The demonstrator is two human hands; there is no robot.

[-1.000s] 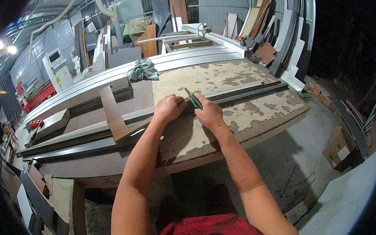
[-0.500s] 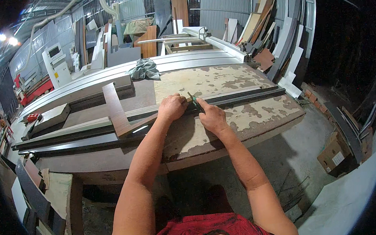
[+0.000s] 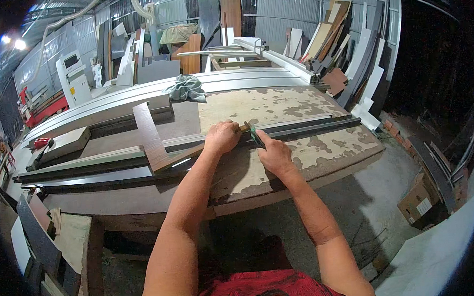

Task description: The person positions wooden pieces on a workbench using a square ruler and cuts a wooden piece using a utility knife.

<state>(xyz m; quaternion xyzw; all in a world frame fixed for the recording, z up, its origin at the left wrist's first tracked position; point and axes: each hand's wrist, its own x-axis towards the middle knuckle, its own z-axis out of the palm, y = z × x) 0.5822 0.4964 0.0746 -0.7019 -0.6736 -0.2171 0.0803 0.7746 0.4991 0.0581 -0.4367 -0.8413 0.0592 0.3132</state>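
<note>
Left hand (image 3: 223,137) curled, pressed on long dark strip (image 3: 311,126). Right hand (image 3: 272,154) pinching green tool (image 3: 256,138) against strip. Cardboard box (image 3: 419,203) far right on floor; contents indiscernible.

The workshop is dimly lit. Bright ceiling lamps (image 3: 13,43) flare at ten o'clock, their glare bleeding into the dark rim. The worktable (image 3: 299,104) at centre is evenly lit and sharp. Fisheye bending curves straight edges outward; black vignetting swallows the corners, heaviest toward three o'clock.
</note>
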